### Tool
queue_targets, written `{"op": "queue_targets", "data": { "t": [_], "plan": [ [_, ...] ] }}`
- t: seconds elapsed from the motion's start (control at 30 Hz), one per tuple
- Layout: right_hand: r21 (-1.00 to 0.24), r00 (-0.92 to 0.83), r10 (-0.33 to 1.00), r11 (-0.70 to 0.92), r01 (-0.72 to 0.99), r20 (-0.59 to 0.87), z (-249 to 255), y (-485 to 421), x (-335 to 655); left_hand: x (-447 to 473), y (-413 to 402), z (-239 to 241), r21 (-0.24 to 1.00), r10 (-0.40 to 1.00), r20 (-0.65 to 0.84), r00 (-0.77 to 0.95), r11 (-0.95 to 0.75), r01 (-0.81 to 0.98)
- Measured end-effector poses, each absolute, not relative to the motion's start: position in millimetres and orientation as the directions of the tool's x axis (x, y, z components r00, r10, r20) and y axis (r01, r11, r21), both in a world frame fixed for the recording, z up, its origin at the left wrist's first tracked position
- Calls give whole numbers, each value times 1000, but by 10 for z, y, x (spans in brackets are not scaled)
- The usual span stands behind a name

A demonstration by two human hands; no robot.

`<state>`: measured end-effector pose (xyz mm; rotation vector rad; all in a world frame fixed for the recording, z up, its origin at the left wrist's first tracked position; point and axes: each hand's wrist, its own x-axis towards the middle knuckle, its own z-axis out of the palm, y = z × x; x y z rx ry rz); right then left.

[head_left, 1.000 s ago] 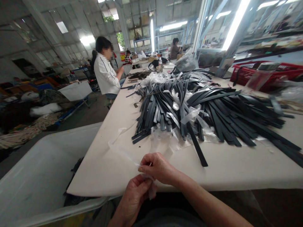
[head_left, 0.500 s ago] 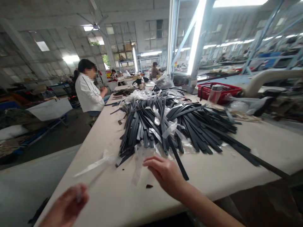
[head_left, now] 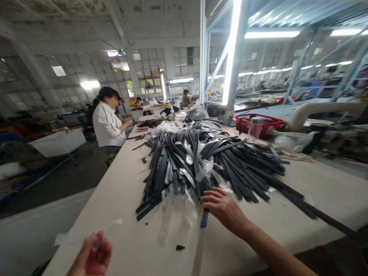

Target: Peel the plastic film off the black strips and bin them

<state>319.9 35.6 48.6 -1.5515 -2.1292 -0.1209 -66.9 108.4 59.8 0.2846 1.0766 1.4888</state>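
Note:
My right hand [head_left: 223,209] rests on the near end of a large heap of black straps [head_left: 207,161] spread over the white table [head_left: 126,191]; its fingers lie on one dark strap [head_left: 204,218] whose end pokes out below the hand. My left hand [head_left: 91,256] is low at the table's near left edge, pinching a clear plastic strip [head_left: 86,235] that trails to the left. More clear plastic wrappers [head_left: 175,212] lie crumpled at the front of the heap.
A person in a white jacket [head_left: 107,124] sits at the left side of the table farther back. A red basket [head_left: 260,123] and a clear bottle [head_left: 254,127] stand at the right rear. A large white bin [head_left: 34,226] sits to the left, below the table edge.
My hands have parted: the left pulled the clear plastic strip away to the lower left, and the right reached forward onto the straps. The view has tilted up.

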Motion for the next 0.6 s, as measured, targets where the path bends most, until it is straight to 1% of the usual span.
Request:
{"op": "queue_targets", "data": {
  "t": [0.1,0.17,0.23,0.3,0.4,0.5,0.6],
  "plan": [
    [-342,-210,853,400,850,477,546,377,2808,-361,852,424,619,860,-484,-158,209,-757],
    [-464,-193,879,403,789,435,544,322,2478,-230,739,385,582,856,-498,-138,212,-785],
    [-546,-208,910,386,744,359,511,230,2153,-176,681,394,581,857,-494,-148,198,-789],
    [-565,-226,921,374,735,316,463,144,1884,-175,646,417,598,854,-489,-176,182,-781],
    [-557,-223,925,365,746,307,417,99,1641,-194,596,413,622,862,-471,-189,172,-764],
    [-565,-231,936,345,749,266,426,124,1565,-189,552,349,619,886,-440,-143,184,-763],
    [-543,-252,941,337,769,227,427,139,1554,-167,525,284,607,896,-432,-99,208,-767]
  ]
}}
